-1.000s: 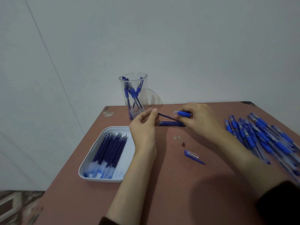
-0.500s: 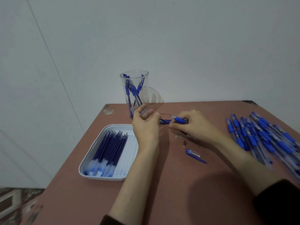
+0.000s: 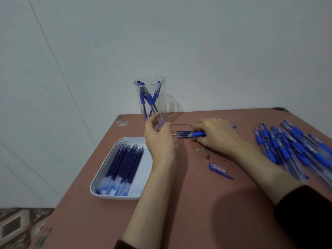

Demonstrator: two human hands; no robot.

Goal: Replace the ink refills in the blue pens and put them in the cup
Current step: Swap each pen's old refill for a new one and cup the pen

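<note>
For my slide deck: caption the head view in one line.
Right hand grips a blue pen barrel beside loose refills; left hand open between the cup and the refill tray.

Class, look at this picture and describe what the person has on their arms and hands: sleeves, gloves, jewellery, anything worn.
The left hand and the right hand are bare: no gloves, rings or watch show. A dark right sleeve ends partway up the forearm; only the edge of a dark left sleeve shows at the frame's bottom.
</note>
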